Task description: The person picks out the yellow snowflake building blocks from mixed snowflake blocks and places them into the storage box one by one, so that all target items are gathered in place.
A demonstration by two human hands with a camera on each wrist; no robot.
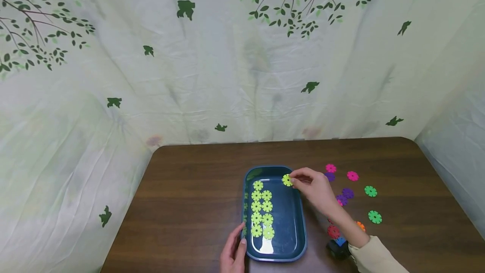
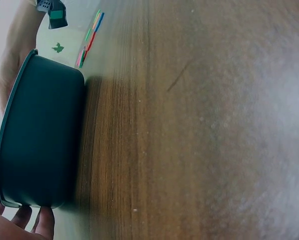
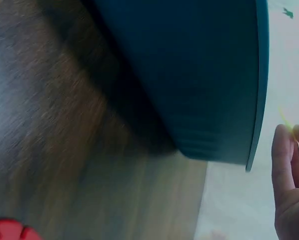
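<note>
My right hand (image 1: 314, 188) pinches a yellow-green flower-shaped plastic disc (image 1: 287, 180) between thumb and fingertips, over the far right corner of a blue tray (image 1: 282, 218). From the right wrist view the disc (image 3: 285, 120) is seen edge-on, a thin blurred strip above the rim. Two columns of similar yellow-green discs (image 1: 267, 206) lie along the tray's left side. At that tray's near left edge, my left hand (image 1: 234, 252) holds the rim, and in the left wrist view its fingertips (image 2: 45, 220) press against the outer wall.
Right of the tray, loose pink, purple, green (image 1: 374, 217), red (image 1: 333, 232) and orange discs are scattered on the wooden table (image 1: 189, 205). My right forearm covers some of them. A black wrist device (image 1: 338, 249) is on that arm. A leaf-patterned cloth (image 1: 242, 75) hangs behind.
</note>
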